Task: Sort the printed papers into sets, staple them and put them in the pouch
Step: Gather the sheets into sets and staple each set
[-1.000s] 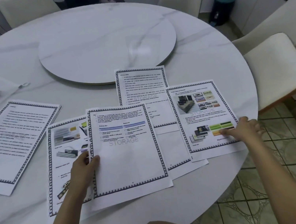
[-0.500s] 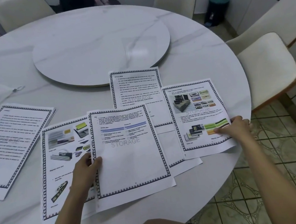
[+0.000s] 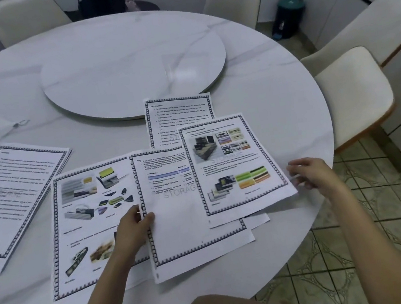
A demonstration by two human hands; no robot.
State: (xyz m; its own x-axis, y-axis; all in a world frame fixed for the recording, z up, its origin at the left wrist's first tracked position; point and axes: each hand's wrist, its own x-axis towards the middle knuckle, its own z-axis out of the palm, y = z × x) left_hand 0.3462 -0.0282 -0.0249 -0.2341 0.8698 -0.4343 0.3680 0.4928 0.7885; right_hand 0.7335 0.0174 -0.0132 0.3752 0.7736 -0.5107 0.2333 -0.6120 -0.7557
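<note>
papers [image 3: 198,230] btwn l hand [image 3: 133,225], r hand [image 3: 313,174]

Rightmost sheet [image 3: 235,167] overlaps middle sheet [image 3: 178,222]; paper stack [image 3: 14,200] lies left, turntable [image 3: 133,65] behind.

Open passage over tabletop [image 3: 278,103] right of turntable [image 3: 129,66]; overlapping papers [image 3: 94,214] crowd near edge; stack [image 3: 13,195] blocks left side.
</note>
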